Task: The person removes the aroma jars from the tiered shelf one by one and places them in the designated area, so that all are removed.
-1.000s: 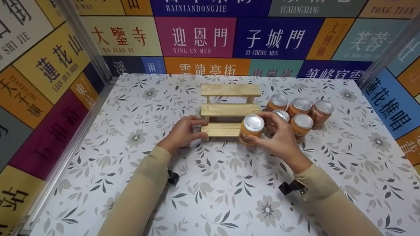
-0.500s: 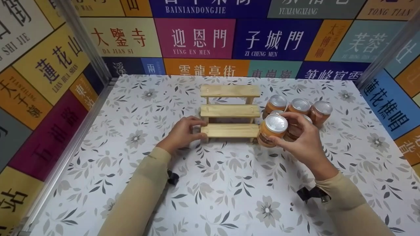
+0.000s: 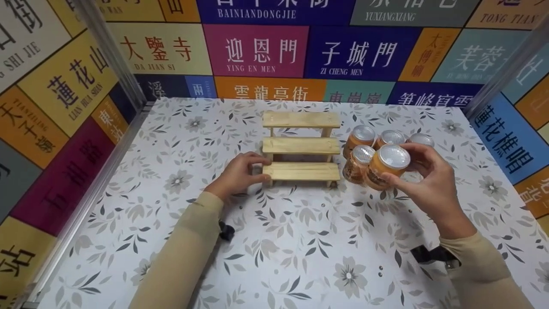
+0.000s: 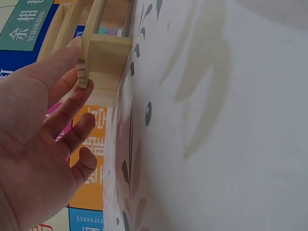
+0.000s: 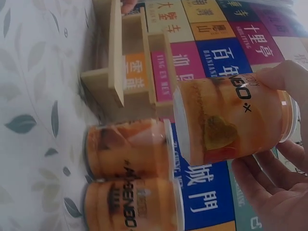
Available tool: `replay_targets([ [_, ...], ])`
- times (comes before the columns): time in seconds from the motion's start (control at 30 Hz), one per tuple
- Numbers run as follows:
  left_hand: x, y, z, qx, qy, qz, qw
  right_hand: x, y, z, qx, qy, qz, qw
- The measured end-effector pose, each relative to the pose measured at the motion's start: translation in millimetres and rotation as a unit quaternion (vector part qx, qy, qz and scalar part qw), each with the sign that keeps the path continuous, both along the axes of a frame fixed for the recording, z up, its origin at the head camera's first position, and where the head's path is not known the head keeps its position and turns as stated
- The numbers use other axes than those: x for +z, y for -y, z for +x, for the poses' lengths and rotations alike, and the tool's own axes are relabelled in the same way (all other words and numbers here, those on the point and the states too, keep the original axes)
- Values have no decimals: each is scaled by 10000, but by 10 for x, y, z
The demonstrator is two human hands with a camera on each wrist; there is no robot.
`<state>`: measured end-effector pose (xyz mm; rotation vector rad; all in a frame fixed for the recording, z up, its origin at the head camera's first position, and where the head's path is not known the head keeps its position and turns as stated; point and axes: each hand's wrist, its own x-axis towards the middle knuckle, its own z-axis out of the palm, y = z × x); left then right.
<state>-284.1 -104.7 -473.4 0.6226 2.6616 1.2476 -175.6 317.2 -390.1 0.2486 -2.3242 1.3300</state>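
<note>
My right hand (image 3: 433, 189) holds a clear can of orange contents with a silver lid (image 3: 388, 167), thumb on the near side and fingers behind. In the right wrist view this can (image 5: 226, 120) is off the table, its base about level with the lids of the standing cans (image 5: 130, 154). At the left end of the three-tier wooden step shelf (image 3: 300, 171), my left hand (image 3: 240, 174) pinches the lowest board. The left wrist view shows thumb and index finger on that board's end (image 4: 84, 72), the other fingers loosely bent.
Beside the shelf's right end stand more such cans: one in front (image 3: 358, 167) and several behind, such as the back left can (image 3: 360, 139). The held can and right hand partly cover the group. A floral cloth (image 3: 291, 249) covers the table; printed panels (image 3: 257, 49) enclose it.
My right hand has carried the can rightward, from in front of the shelf's lowest board to over the front of the can group. The left hand and shelf stay put.
</note>
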Motion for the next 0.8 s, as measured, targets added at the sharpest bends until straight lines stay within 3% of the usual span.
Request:
replay_targets([
  [0.5, -5, 18, 6, -84, -144, 38, 9999, 58, -447, 58, -645, 69, -117, 9978],
  [0.8, -3, -20, 2, -103, -183, 96, 9997, 23, -683, 38, -1014, 348, -81, 9942],
])
